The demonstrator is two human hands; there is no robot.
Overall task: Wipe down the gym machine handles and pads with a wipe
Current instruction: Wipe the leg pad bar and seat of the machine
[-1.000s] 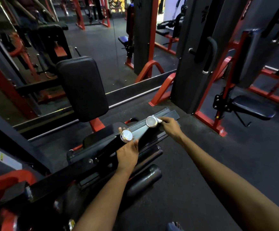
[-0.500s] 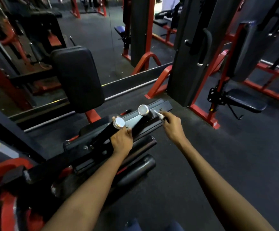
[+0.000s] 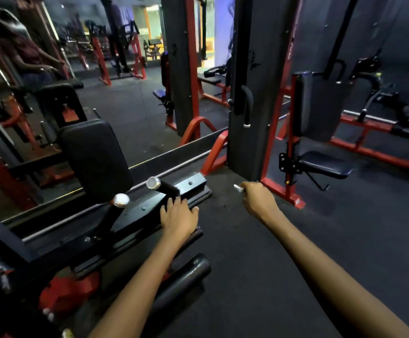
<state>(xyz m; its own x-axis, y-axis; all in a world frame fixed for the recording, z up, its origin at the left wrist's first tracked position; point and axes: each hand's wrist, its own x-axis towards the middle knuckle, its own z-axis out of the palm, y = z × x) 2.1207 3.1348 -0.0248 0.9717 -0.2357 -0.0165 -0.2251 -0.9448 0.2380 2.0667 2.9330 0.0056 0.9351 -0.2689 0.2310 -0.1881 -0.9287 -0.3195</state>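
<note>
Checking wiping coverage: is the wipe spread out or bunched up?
Bunched: the wipe shows only as a small white wad poking from the right hand, clear of the handles.

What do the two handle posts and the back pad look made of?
Handle posts: dark matte grips, probably rubber or foam, with shiny metal-looking end caps that glint. Back pad: smooth black vinyl or leatherette by its soft sheen; padding likely.

**Floor and what stands on it**

Dark rubber floor [image 3: 259,276], filling the lower right and centre of the frame. Standing on it: a black-framed machine [image 3: 135,215] at lower left; a red-framed seat station [image 3: 293,172] at centre right; a long red base rail [image 3: 379,152] at right; more red-framed machines, dim, at upper centre.
</note>
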